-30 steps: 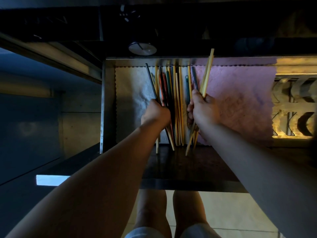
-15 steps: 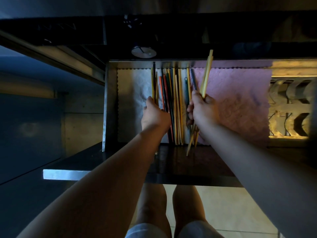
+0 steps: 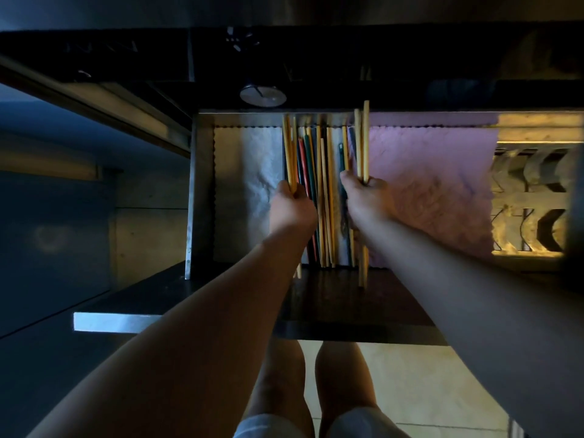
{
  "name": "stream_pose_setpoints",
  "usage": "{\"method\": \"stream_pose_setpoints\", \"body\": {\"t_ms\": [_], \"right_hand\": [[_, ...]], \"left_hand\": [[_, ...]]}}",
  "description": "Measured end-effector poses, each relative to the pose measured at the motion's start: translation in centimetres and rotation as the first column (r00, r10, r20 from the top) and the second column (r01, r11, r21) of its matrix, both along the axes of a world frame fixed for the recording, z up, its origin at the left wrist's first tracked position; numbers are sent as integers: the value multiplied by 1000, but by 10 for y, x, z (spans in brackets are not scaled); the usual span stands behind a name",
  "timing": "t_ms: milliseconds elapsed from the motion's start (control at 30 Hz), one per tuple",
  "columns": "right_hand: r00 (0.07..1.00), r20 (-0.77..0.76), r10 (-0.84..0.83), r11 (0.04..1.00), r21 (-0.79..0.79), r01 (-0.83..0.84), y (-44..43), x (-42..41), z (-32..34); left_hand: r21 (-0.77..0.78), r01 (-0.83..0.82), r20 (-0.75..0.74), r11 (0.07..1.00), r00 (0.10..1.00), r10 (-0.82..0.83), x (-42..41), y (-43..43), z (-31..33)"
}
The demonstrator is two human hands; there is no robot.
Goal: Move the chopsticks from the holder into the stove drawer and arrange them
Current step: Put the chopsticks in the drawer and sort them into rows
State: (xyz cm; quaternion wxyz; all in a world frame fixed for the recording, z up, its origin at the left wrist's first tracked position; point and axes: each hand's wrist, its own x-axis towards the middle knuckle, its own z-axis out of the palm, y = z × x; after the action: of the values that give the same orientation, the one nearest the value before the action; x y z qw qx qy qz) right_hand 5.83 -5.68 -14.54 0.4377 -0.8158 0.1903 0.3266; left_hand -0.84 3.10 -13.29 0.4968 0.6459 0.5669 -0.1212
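- The left hand (image 3: 292, 210) is curled round a few yellow sticks (image 3: 289, 153), gripping them near the middle. Their far ends reach the back edge of the drawer, and one near end shows below the wrist.
- The right hand (image 3: 366, 200) is clamped on a pale pair (image 3: 364, 137) that points straight away from the person. The far tips pass the drawer's back edge and the near tips hang over its dark front panel.
- I cannot tell whether either held bunch touches the drawer floor.
- Between the two hands lie the loose chopsticks (image 3: 324, 191), red, green, dark and plain wood, side by side and lengthwise.
- The drawer (image 3: 200, 184) stands pulled out, its metal wall on the left.
- A white liner (image 3: 246, 184) covers the left part of the drawer floor and a pink liner (image 3: 426, 184) covers the right. The chopsticks lie where the two meet.
- A round knob (image 3: 263, 95) sits on the dark stove front just above the drawer's back edge.
- Below the drawer front are the person's knees (image 3: 278, 390) and a pale floor (image 3: 410, 374).
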Motion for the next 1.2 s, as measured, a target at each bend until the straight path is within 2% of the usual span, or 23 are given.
{"method": "stream_pose_setpoints", "body": {"t_ms": [100,233,433,500,700,900,1200], "right_hand": [[1000,-1,28,999,-21,-28,0,4,-14],[992,-78,102,994,-39,-105,-4,2,-35],[997,-11,80,996,-30,-80,-10,2,-45],[996,5,88,996,-25,-88,-11,1,-45],[997,-51,61,998,-23,-63,-22,7,-47],[994,-95,59,997,-51,-64,-22,8,-48],[992,43,119,983,-149,-111,-4,-4,-51]], "left_hand": [[18,-4,36,1000,999,4,2,-2,-15],[-31,55,32,998,998,-54,1,-9,-31],[83,309,-175,947,940,-292,10,-15,-34],[84,353,-197,932,923,-332,14,-19,-33],[57,333,-230,941,922,-312,22,-24,-29],[28,243,-141,970,961,-237,11,-17,-25],[-57,134,-104,989,985,-139,-9,9,-16]]}}
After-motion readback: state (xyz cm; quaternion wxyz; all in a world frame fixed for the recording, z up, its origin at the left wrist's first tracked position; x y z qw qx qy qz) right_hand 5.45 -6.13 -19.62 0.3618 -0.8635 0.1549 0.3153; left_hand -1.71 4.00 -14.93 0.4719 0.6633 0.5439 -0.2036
